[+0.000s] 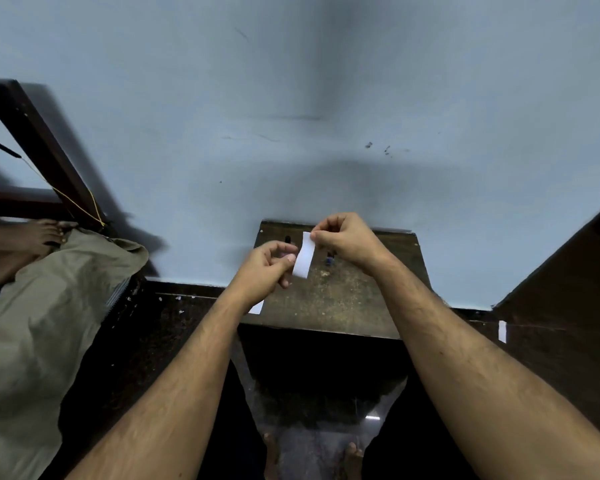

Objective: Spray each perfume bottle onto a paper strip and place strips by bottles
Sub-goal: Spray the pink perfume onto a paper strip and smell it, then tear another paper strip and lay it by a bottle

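Both hands hold one white paper strip point(303, 255) above the table point(343, 299): the right hand point(343, 240) pinches its top end, the left hand point(269, 268) its lower edge. Light and floppy, it looks best held by the ends. Another strip point(256, 307) lies at the table's near-left edge; small bottles point(329, 260) stand behind, partly hidden.

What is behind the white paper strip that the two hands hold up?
Behind the paper strip lies the small dark table. A blue-capped bottle stands just right of it. The right hand pinches its top; the left hand covers whatever stands behind it.
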The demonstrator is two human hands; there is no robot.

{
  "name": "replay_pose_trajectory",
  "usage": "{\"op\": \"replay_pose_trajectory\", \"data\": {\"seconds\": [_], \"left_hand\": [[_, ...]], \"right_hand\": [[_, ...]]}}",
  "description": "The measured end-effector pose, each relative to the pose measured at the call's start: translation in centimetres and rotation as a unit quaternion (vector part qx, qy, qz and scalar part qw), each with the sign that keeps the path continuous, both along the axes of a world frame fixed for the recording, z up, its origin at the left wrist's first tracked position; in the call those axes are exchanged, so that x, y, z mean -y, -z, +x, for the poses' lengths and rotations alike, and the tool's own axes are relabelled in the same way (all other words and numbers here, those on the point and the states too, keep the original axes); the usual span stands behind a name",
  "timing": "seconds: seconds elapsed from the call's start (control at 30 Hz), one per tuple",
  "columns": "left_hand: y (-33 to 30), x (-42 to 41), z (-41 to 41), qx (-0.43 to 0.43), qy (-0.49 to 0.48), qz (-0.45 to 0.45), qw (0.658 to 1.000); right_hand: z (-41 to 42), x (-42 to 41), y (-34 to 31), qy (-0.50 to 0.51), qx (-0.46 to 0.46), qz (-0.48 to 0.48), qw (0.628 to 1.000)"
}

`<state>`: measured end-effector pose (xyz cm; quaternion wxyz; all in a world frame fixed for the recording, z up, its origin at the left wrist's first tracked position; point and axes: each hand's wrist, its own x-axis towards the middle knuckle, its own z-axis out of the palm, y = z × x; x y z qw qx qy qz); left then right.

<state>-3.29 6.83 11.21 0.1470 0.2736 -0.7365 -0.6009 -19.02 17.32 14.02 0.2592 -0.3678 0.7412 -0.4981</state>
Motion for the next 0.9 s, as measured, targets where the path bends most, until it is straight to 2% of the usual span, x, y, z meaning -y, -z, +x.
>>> {"op": "replay_pose_trajectory", "data": {"seconds": [0.3, 0.73, 0.9], "left_hand": [[-2.8, -1.2, 1.2, 0.003, 0.013, 0.049, 0.999], [-3.7, -1.1, 2.8, -0.031, 0.000, 0.117, 0.993], [-4.5, -1.8, 3.1, -0.034, 0.001, 0.111, 0.993]], "right_hand": [[0.1, -2.6, -3.4, 0.068, 0.020, -0.017, 0.997], [1.0, -4.2, -5.8, 0.087, 0.022, -0.020, 0.996], [1.2, -4.6, -6.1, 0.094, 0.030, -0.028, 0.995]]}}
